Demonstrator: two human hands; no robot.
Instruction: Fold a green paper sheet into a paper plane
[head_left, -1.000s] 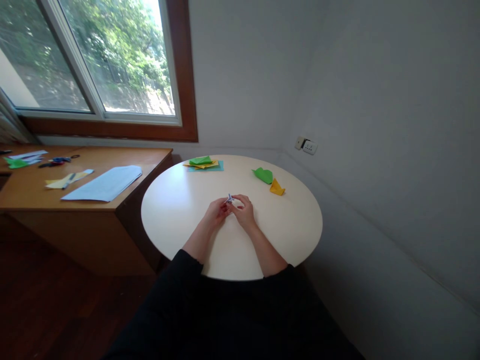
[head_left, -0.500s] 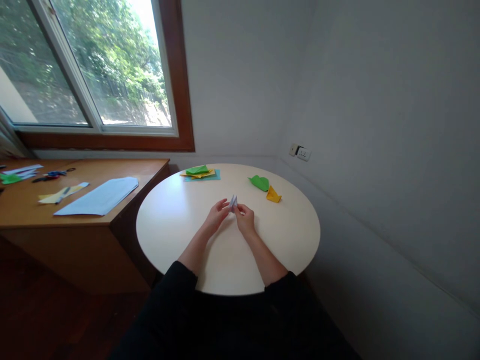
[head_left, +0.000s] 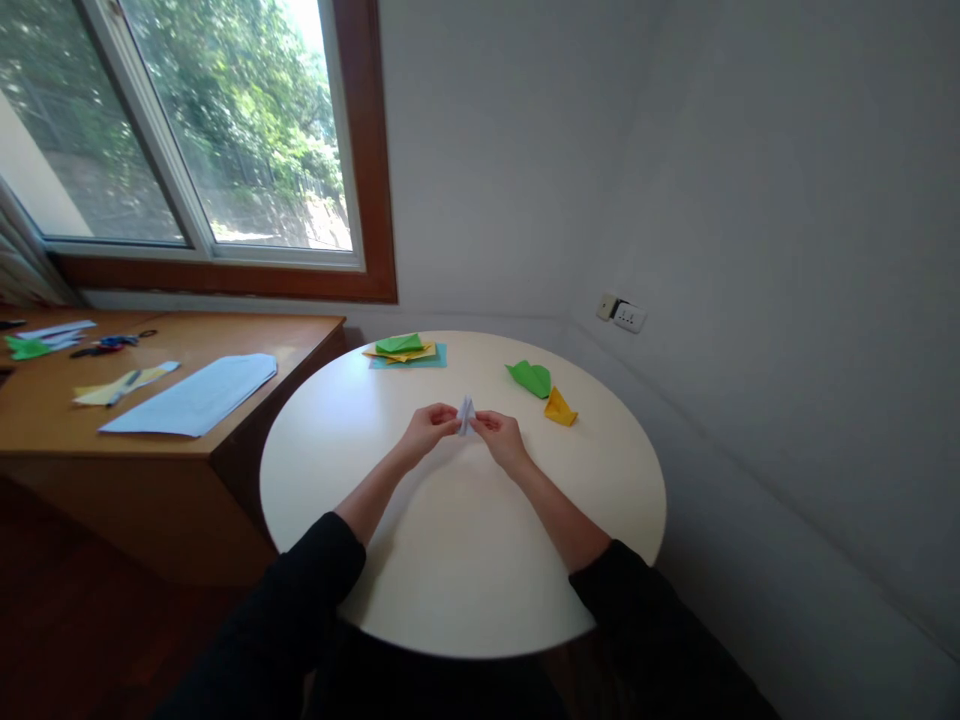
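Observation:
A small folded piece of white paper (head_left: 466, 415) is held upright over the middle of the round white table (head_left: 472, 560). My left hand (head_left: 430, 428) pinches its left side between thumb and fingers. On the opposite side, my right hand (head_left: 501, 436) pinches the paper too, its other fingers curled in. The paper's lower part lies between the two sets of fingertips. Beyond my right hand are a folded green paper (head_left: 530, 378) and a folded yellow-orange paper (head_left: 560, 408), lying close together.
Stacked green, yellow and blue papers (head_left: 405, 348) lie at the table's far edge. Left of it, a wooden desk (head_left: 300, 345) carries white sheets (head_left: 199, 395), a pen (head_left: 124, 388) on yellow paper, and scissors (head_left: 109, 345). A wall with a socket (head_left: 628, 317) stands to the right.
My left fingers, spread earlier, have closed on the white paper. My hands have moved slightly apart to either side of it, and my forearms are spread wider. The camera view has shifted a little.

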